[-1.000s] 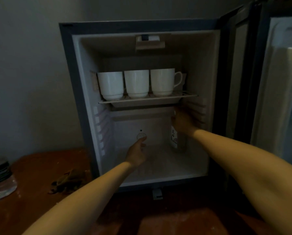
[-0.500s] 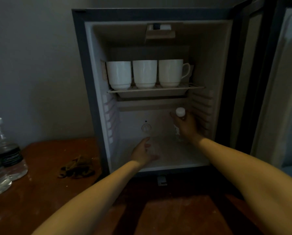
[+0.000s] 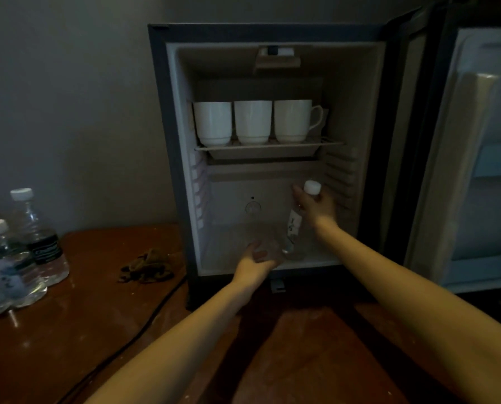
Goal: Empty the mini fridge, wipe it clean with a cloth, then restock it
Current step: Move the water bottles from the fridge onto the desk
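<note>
Counter (image 3: 68,330) glossy brown wood, grey wall (image 3: 68,112) behind; right hand (image 3: 316,207) fingers clamped on bottle (image 3: 293,228); left hand (image 3: 253,262) fingers: cannot tell.

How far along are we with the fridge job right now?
Looks like emptying, though I can't rule out restocking. Done: water bottles stand on the table. In hand: right hand grips a tilted bottle in the lower compartment; whether the left hand holds anything is unclear. Left: three cups on the shelf, and the cloth lies on the table, unheld.
</note>
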`<action>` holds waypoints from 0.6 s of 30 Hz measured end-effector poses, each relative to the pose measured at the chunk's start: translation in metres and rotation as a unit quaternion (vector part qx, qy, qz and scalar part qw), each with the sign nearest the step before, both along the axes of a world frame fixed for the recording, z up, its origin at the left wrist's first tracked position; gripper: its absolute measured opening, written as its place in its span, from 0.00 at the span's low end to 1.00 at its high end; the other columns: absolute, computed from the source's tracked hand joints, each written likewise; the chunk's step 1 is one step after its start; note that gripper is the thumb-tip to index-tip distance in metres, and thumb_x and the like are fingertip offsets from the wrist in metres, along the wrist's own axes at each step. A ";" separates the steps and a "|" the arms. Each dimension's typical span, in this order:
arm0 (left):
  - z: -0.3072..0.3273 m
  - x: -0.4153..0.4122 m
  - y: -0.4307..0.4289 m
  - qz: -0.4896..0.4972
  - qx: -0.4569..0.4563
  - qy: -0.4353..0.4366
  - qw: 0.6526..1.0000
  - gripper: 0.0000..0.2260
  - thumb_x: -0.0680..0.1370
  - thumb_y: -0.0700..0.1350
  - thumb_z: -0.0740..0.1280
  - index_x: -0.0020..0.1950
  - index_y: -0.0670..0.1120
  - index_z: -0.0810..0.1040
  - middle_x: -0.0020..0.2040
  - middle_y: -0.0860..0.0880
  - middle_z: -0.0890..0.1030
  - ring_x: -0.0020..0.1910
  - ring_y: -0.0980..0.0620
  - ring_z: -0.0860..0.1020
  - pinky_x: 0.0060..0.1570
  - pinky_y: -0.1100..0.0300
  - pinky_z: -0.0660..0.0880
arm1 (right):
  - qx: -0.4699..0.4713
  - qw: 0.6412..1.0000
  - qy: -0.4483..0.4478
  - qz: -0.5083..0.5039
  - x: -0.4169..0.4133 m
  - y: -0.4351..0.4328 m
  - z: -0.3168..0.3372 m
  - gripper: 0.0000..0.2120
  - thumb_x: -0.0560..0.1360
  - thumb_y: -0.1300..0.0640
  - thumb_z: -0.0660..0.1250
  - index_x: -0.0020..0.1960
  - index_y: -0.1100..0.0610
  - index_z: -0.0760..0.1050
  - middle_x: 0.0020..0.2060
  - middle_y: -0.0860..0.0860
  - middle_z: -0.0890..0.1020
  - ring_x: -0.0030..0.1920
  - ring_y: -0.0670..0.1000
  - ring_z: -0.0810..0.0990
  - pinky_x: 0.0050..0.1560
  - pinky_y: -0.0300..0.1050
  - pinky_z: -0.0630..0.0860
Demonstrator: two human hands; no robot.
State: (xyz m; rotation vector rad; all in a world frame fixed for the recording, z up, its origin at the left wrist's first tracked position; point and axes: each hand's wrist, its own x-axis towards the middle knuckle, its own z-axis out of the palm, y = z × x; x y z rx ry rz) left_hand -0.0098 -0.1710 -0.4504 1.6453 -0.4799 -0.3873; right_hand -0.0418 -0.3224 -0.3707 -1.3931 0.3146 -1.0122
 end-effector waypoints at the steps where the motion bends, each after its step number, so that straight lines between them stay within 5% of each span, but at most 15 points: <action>1: -0.001 -0.005 0.003 -0.001 -0.006 0.007 1.000 0.30 0.76 0.44 0.71 0.75 0.47 0.63 0.68 0.45 0.72 0.66 0.47 0.72 0.59 0.61 0.72 | 0.007 1.000 -0.007 0.004 -0.003 0.005 0.000 0.09 0.74 0.57 0.72 0.51 0.60 0.79 0.45 0.53 0.83 0.45 0.49 0.82 0.46 0.42 0.78; 8: -0.005 -0.033 0.034 -0.028 0.026 -0.099 0.994 0.41 0.70 0.49 0.77 0.76 0.46 0.60 0.72 0.49 0.68 0.71 0.50 0.67 0.67 0.56 0.67 | 0.007 0.998 0.017 0.064 -0.024 0.039 -0.003 0.10 0.74 0.54 0.72 0.44 0.62 0.79 0.39 0.54 0.83 0.39 0.48 0.82 0.43 0.41 0.78; 18: 0.009 -0.051 0.114 -0.011 -0.049 -0.113 0.992 0.27 0.68 0.44 0.79 0.61 0.53 0.70 0.54 0.53 0.80 0.52 0.56 0.80 0.48 0.64 0.78 | -0.024 0.961 0.036 0.272 -0.040 0.147 0.012 0.10 0.76 0.51 0.69 0.44 0.58 0.78 0.37 0.49 0.83 0.39 0.45 0.84 0.36 0.36 0.77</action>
